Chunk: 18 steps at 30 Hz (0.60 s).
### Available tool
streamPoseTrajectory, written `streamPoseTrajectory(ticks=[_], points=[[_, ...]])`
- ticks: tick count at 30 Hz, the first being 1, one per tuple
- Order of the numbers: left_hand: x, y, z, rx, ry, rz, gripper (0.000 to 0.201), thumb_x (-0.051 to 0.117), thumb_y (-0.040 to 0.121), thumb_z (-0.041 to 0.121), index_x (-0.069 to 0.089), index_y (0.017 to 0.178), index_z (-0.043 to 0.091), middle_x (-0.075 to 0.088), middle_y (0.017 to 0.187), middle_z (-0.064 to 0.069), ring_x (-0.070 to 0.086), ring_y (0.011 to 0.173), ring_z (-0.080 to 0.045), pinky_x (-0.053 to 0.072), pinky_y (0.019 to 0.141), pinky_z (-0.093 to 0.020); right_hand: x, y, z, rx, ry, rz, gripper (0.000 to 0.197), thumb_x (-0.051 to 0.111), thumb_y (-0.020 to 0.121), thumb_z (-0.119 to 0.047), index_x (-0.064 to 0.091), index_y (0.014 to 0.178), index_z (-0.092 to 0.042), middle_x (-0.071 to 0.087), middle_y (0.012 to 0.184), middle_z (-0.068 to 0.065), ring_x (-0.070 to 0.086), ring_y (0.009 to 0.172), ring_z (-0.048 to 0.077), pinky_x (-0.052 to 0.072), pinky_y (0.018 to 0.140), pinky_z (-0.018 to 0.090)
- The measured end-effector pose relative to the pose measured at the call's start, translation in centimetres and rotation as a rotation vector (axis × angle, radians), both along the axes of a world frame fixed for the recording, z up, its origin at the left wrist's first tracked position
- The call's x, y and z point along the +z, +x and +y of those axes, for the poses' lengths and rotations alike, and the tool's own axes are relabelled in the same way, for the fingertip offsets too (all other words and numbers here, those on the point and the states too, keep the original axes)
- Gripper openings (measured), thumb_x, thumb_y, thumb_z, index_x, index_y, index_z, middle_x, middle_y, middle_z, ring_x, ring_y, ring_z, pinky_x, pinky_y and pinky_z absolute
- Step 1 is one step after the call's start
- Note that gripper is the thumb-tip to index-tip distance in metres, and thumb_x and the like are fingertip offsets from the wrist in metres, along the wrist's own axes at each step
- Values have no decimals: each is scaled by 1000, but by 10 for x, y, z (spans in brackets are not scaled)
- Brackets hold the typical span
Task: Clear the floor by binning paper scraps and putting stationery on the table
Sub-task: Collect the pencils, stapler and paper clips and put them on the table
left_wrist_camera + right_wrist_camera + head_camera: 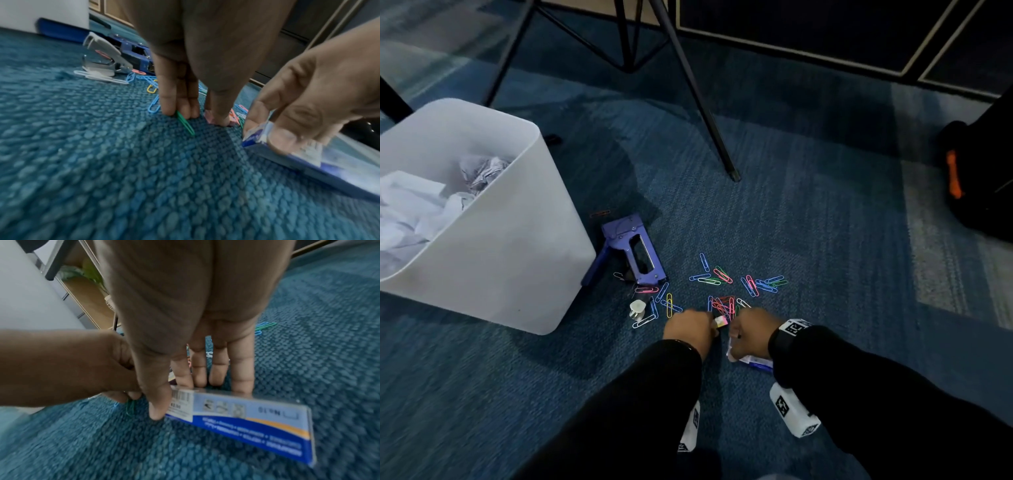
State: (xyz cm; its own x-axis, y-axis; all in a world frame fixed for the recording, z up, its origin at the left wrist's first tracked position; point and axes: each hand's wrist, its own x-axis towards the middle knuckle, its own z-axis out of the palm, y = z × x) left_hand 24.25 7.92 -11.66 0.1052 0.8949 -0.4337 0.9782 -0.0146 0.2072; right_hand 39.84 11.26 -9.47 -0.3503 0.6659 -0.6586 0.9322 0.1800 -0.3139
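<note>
Both hands down on blue carpet [808, 240], stationery-pickup step in progress. L hand [688, 327]: fingers pointing down, fingertips [174, 110] pinching a green paper clip [186, 124] whose free end rests on the carpet; thumb pressed on a small pink/yellow item [720, 322], prob. an eraser or sticky pad, can't tell which. R hand [751, 330]: thumb + fingers clamped on the end of a flat blue/white staples pack [242, 417], barcode label by the thumb, pack tilted w/ far edge at or near the carpet. Rest of paper clips [726, 291] scattered just ahead of both hands, mixed colours, some overlapping. Blue stapler [635, 253] lies open on the floor, beside the white bin [510, 260]; small white object [637, 306] near it, unidentified. Bin holds crumpled paper [424, 205]; no loose scraps visible on the floor, so binning looks done or nearly. Table top not in view, only dark legs [698, 92]. Judgement: clips are the slow part. Next move calls for gathering them by sweeping into a pile rather than one by one; thin wire on carpet pile needs a fingernail-level pinch. R hand full, so pack likely goes up first.
</note>
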Motion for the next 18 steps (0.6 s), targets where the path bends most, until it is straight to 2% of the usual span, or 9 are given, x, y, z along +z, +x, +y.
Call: streamPoseTrajectory(ticks=[2,5,8,11,15,18], points=[[2,1,0,-10,5,17,27,49,93,41,62,107,21,66,104,-13,65,96,-37,51,78,-39,0,0,0,-12,5,14,41,82,57,-44,71,81,-12,70,82,6,65,78,21,51,67,29],[7,1,-4,-46,16,54,25,47,96,29,65,111,20,65,108,-13,65,98,-37,52,81,-42,0,0,0,-21,-6,24,40,81,58,-43,70,79,-11,70,82,7,66,78,22,52,69,31],[12,0,-7,-17,25,23,24,47,96,22,63,114,17,58,114,-12,64,100,-38,52,83,-45,-1,-1,4,-36,-35,4,39,80,52,-49,68,73,-19,70,78,0,67,76,18,52,71,30],[15,-10,-10,75,15,-75,21,51,94,19,56,113,14,52,119,-11,63,101,-37,51,82,-44,-3,-3,6,-37,-63,-4,33,82,52,-48,68,69,-24,71,78,-3,67,77,15,51,71,27],[10,-39,-15,287,99,-234,21,52,94,29,53,106,11,62,107,-14,61,96,-34,44,73,-35,-1,-4,6,-64,-65,0,32,85,59,-40,72,80,-20,67,78,-5,63,75,13,42,61,20],[4,-70,-18,398,227,-220,29,51,96,26,54,121,12,58,116,-12,55,104,-32,43,79,-34,-1,-5,5,-71,-73,-4,32,84,61,-40,71,81,-18,65,77,-5,62,75,13,37,55,18]])
